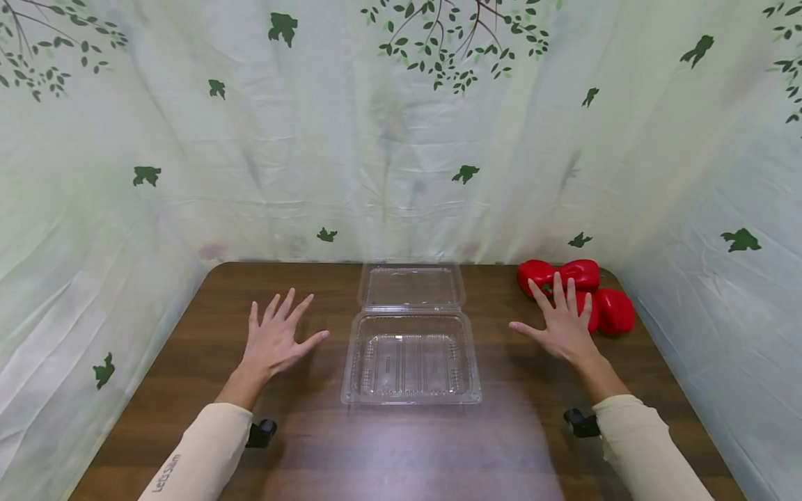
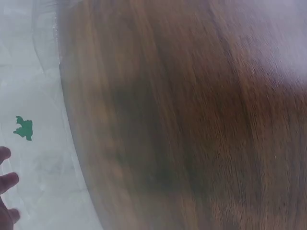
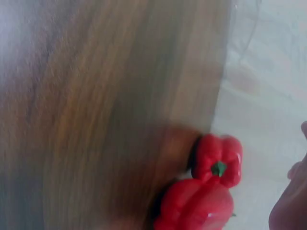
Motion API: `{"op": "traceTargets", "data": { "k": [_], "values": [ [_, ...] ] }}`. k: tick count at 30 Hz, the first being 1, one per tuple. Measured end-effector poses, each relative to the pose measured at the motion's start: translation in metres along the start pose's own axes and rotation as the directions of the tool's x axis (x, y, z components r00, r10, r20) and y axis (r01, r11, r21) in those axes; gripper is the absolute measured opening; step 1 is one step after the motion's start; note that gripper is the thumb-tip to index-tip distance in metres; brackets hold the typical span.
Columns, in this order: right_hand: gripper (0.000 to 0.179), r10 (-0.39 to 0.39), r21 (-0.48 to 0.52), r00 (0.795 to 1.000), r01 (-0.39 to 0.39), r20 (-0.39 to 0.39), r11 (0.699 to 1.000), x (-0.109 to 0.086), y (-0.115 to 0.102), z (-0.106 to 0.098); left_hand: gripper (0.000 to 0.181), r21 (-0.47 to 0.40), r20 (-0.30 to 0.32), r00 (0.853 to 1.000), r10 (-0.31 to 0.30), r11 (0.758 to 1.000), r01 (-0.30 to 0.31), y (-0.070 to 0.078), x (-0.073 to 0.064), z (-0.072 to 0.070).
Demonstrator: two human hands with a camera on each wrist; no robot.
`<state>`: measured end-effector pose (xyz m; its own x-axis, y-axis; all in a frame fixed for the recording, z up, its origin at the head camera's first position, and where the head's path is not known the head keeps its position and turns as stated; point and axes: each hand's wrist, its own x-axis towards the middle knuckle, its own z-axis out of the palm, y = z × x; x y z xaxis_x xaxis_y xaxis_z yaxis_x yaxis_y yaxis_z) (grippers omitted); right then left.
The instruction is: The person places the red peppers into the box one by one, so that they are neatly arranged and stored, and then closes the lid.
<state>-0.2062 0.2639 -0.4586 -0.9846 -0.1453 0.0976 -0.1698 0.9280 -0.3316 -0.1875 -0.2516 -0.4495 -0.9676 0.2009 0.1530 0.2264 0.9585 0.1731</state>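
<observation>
So a brown table point(image 1: 407, 452) is running under everything, and a clear container point(image 1: 410, 401) is sitting open on it. The left hand point(image 1: 278, 341) is hovering left of the container, the right hand point(image 1: 567, 334) right of it, both showing wide-splayed fingers and gripping nothing. 4 red peppers point(image 1: 616, 311) are lying right of the container. Looks like pre-grasp; next move's probably calling for right fingers curling round 1 pepper.

Both arms point(image 1: 203, 445) are stretched forward, well apart; the left hand point(image 1: 273, 342) and right hand point(image 1: 564, 331) are held backs up, fingers point(image 1: 285, 305) straight and spread.
</observation>
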Motion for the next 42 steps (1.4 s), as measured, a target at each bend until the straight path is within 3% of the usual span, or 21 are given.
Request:
{"op": "traceTargets", "data": {
  "k": [10,16,24,29,33,42],
  "values": [
    [0.096,0.013,0.046,0.997,-0.009,-0.082,0.999,0.000,0.029,-0.016,0.080,-0.225,0.071,0.997,-0.009,0.974,0.025,0.008,0.001,0.004],
    [0.095,0.057,0.053,0.991,-0.051,-0.123,0.997,-0.001,0.057,-0.026,0.080,-0.391,0.144,0.989,-0.017,0.918,0.073,0.013,0.001,0.007],
    [0.087,0.104,0.105,0.984,-0.089,-0.146,0.990,-0.002,0.089,-0.039,0.077,-0.513,0.230,0.972,-0.042,0.843,0.158,0.019,0.001,0.009],
    [0.081,0.115,0.132,0.983,-0.096,-0.145,0.987,-0.003,0.106,-0.045,0.074,-0.613,0.295,0.955,-0.033,0.760,0.216,0.021,-0.001,0.009],
    [0.077,0.123,0.157,0.984,-0.102,-0.129,0.982,-0.003,0.119,-0.047,0.070,-0.687,0.344,0.939,-0.017,0.677,0.264,0.022,-0.004,0.009],
    [0.070,0.104,0.226,0.988,-0.076,-0.118,0.971,-0.002,0.135,-0.048,0.064,-0.828,0.445,0.893,0.064,0.409,0.384,0.019,-0.011,0.015]
  ]
}}
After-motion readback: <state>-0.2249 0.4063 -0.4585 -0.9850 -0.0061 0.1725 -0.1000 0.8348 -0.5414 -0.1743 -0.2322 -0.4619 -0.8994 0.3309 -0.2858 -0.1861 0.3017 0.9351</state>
